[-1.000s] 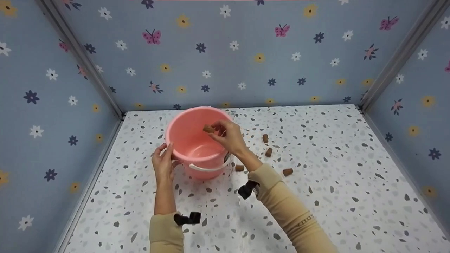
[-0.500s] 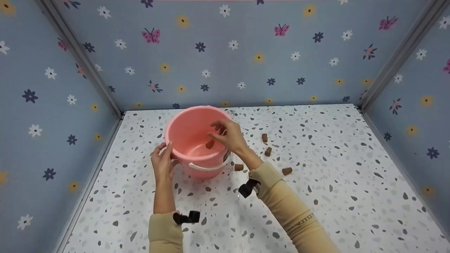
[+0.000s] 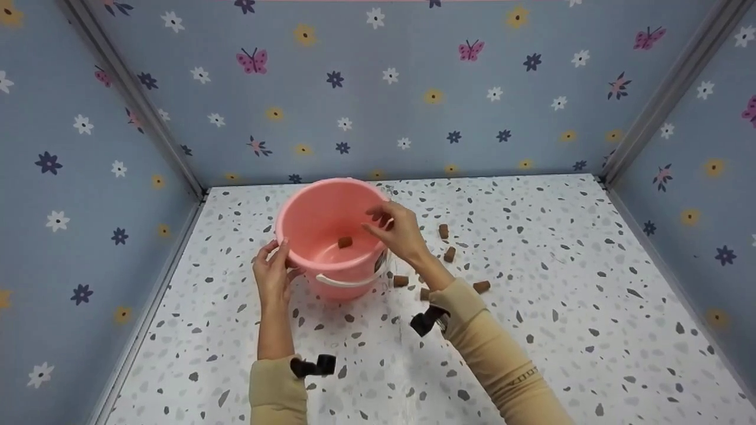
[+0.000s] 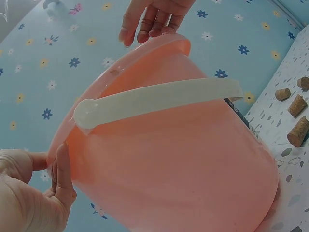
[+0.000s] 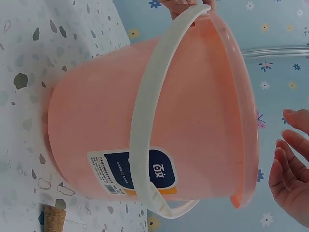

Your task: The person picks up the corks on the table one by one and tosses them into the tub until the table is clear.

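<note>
A pink bucket [image 3: 348, 283] with a white handle [image 3: 345, 283] stands on the speckled tabletop. My left hand [image 3: 273, 274] pinches its rim at the left side, thumb and fingers on either side of the edge. Inside, one brown cork [image 3: 345, 242] lies on the bucket's bottom. Above the rim's right side hovers my right hand [image 3: 401, 233], fingers loosely bent and holding nothing. The right wrist view has that hand [image 5: 294, 164] apart from the rim. Several more corks lie right of the bucket, among them one cork [image 3: 400, 281] close to its base.
Farther right are another cork [image 3: 443, 231] and a cork [image 3: 482, 286] beside my right sleeve. Flowered blue panels [image 3: 378, 88] enclose the tabletop [image 3: 561, 265] at the back and both sides. A label [image 5: 135, 171] is on the bucket's wall.
My right hand let go of a cork, which dropped into the bucket and now lies on its bottom. The hand then shifted slightly right. My left hand kept its grip on the rim.
</note>
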{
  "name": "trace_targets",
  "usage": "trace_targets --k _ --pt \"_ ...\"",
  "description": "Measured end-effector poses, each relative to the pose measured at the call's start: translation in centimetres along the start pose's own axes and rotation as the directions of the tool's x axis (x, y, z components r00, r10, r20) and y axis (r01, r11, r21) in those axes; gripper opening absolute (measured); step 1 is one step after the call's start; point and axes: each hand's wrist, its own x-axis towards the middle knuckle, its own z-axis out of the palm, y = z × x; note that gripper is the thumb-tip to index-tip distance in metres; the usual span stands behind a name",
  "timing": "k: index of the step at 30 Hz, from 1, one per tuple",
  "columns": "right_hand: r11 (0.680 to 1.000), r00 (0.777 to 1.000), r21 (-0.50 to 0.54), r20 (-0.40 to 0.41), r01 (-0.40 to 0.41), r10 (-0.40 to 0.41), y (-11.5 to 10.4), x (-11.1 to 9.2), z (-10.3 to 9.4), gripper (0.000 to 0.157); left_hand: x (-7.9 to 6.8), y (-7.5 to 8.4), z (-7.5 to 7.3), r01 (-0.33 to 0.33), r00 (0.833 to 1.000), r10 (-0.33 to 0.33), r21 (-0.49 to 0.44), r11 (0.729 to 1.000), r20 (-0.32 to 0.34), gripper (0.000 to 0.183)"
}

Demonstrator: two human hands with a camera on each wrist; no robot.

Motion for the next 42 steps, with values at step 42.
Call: trace_targets --k 42 --pt "0.994 0.966 -0.026 -0.24 -0.108 0.098 2.8 -6.9 -6.6 0.017 7.2 -7.6 -3.8 -0.12 0.992 0.122 0.051 0.991 -0.03 0.058"
